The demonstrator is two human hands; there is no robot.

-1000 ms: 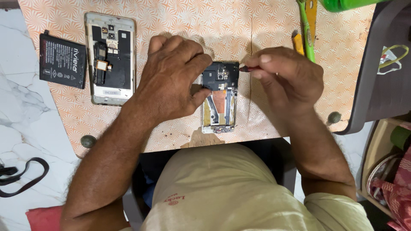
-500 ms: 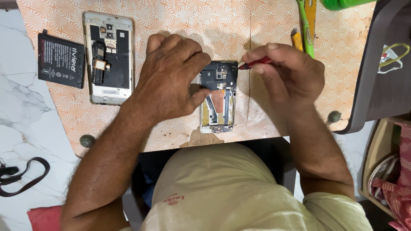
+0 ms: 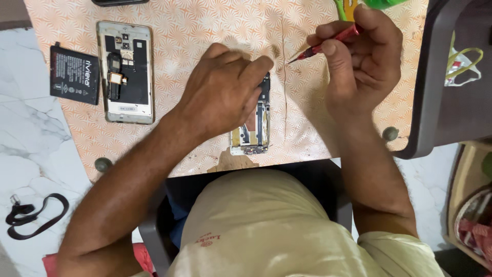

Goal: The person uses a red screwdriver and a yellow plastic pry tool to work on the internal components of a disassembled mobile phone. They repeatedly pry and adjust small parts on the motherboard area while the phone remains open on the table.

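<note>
left hand (image 3: 225, 95) lies palm down over the upper part of an opened phone (image 3: 252, 131), fingers together and curled, fingertips reaching past the phone's upper right edge. it presses the phone flat onto the table (image 3: 205, 31); whether any finger hooks a part underneath cannot be told, the hand hides it. only the lower half of the phone shows: pale frame, a copper-coloured patch, a dark strip running down its length, connector end toward the person. the phone sits near the front edge of the table, just left of a seam in the patterned orange-and-white covering.

right hand (image 3: 361, 61) is raised off to the upper right, apart from the phone. thumb and fingers are pinched around a red-handled screwdriver (image 3: 323, 45); its thin dark tip points left and slightly down, ending in the air above the seam, not touching the phone.

second opened phone (image 3: 125, 72) lies further left on the table, back removed, dark inner parts showing. a black flat battery (image 3: 75, 75) rests just beside it, overhanging the table's left edge. a black strap (image 3: 31, 218) lies on the marble floor at lower left. a dark chair (image 3: 451, 77) stands at the right. green and yellow tool handles (image 3: 346, 7) show at the top edge.
</note>
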